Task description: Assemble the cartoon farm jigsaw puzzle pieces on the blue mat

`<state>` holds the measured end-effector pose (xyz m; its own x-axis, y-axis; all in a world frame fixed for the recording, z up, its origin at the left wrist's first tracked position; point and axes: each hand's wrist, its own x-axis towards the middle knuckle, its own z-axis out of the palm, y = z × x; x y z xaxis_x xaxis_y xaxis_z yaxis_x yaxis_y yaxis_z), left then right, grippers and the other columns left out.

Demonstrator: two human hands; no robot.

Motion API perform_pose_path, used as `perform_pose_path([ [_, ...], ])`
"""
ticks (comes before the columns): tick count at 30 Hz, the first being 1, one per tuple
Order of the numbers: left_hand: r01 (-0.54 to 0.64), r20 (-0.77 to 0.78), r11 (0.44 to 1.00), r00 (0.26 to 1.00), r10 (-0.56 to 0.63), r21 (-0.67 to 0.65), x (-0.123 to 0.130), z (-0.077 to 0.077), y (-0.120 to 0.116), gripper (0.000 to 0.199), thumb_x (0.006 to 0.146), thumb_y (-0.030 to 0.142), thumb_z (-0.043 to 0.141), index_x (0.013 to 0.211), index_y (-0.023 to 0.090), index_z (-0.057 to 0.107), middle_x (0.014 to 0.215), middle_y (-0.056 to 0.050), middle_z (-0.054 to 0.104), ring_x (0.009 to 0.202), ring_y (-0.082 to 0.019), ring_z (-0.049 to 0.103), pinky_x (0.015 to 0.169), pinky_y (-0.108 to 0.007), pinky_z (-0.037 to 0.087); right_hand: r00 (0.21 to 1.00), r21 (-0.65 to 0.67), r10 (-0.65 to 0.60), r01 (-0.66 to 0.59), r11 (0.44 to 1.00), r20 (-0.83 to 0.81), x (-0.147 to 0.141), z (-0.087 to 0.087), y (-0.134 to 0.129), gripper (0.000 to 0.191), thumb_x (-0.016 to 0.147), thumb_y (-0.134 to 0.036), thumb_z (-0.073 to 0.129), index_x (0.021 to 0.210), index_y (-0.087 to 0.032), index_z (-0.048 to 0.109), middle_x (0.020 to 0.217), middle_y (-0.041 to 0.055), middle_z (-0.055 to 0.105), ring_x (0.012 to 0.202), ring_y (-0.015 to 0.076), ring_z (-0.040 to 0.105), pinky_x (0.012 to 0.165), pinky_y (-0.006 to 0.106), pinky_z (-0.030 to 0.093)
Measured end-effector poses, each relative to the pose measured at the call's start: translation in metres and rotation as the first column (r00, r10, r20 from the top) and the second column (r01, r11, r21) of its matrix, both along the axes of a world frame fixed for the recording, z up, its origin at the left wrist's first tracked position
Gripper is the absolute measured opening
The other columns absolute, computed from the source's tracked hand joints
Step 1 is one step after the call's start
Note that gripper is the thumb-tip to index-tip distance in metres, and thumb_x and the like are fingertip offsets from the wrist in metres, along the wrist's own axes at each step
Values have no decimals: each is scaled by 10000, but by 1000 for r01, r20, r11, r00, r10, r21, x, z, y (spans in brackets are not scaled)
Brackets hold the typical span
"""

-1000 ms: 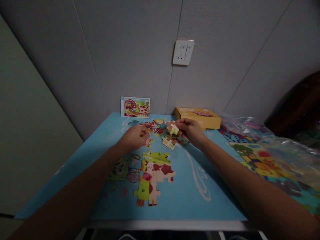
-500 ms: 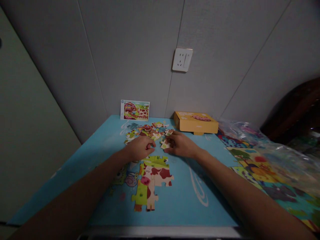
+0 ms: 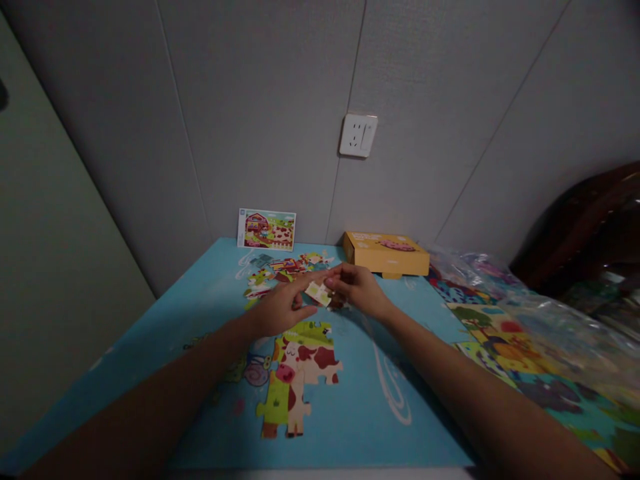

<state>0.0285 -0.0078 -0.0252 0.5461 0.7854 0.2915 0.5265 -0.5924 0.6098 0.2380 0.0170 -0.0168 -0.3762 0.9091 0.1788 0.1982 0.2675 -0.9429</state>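
Observation:
My right hand pinches a puzzle piece whose pale face with yellowish-green patches is turned towards me. Close by on the left, my left hand has its fingers stretched out towards that piece and the thumb apart; whether its fingertips touch the piece is hard to tell. A partly joined cow puzzle lies flat nearer to me, showing a brown-and-white cow on green. Beyond the hands spreads a pile of loose puzzle pieces, partly covered by my left hand.
A farm picture card leans against the wall at the back. Right of it stands an orange box. Along the right side lie colourful picture sheets under clear plastic. The blue table has printed cartoon figures.
My right hand has brought the puzzle piece left, turning its pale face more towards me. My left hand's fingers have straightened and reached right, closing the gap. The view has tipped slightly upward.

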Motion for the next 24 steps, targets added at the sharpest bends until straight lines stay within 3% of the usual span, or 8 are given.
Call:
perform_pose_path([
  [2,-16,53,999,998,14,32,2,1,1,353,862,304,575,1185,180,639,875,-42,703,708,-143,603,715,-242,453,997,60,-54,50,997,61,4,2,2,303,820,-449,571,872,-151,590,625,-3,582,493,124,517,508,260,422],
  [5,-199,137,978,972,190,55,1,2,8,255,853,301,576,1010,170,728,860,-44,726,713,-153,624,712,-242,464,897,354,-284,158,922,339,15,4,7,220,842,-347,573,839,-145,658,727,40,626,632,143,552,606,266,417],
  [7,-321,113,947,942,315,31,-2,2,13,290,843,291,570,1062,171,717,826,-36,730,693,-159,627,679,-239,464,792,476,-315,35,879,523,21,3,9,220,799,-345,655,888,-148,694,818,65,628,750,175,567,687,282,425],
  [9,-391,14,920,920,391,7,-6,1,17,313,829,257,554,1088,178,710,872,-38,738,706,-163,635,672,-234,463,732,482,-243,-130,867,636,23,1,8,323,744,-374,729,970,-145,700,908,90,609,884,213,563,774,300,436],
  [11,-407,-98,913,909,406,10,-8,-1,19,314,812,222,538,1067,184,718,954,-44,738,745,-165,646,693,-229,464,713,455,-182,-211,865,677,21,-2,6,391,727,-382,753,1023,-135,687,960,104,585,964,234,542,835,318,438],
  [14,-379,-202,923,901,383,61,-9,-4,21,300,798,214,537,1026,182,730,958,-54,733,809,-182,651,754,-244,465,710,423,-171,-194,885,683,15,-2,2,367,735,-347,754,1011,-121,671,955,98,562,915,221,543,815,325,449],
  [18,-368,-224,925,898,379,90,-9,-6,21,378,793,199,554,1147,200,686,871,-47,712,813,-194,638,803,-274,468,738,382,-173,-123,916,653,11,-1,0,297,719,-295,771,934,-119,665,946,88,553,840,192,547,775,311,455],
  [24,-438,-163,889,875,456,134,-12,-10,22,409,773,224,612,1176,250,674,1103,-87,595,982,-227,592,951,-341,448,758,452,-137,-224,864,638,10,-7,-1,455,729,-343,754,1106,-127,618,1057,124,568,976,242,548,881,377,439],
])
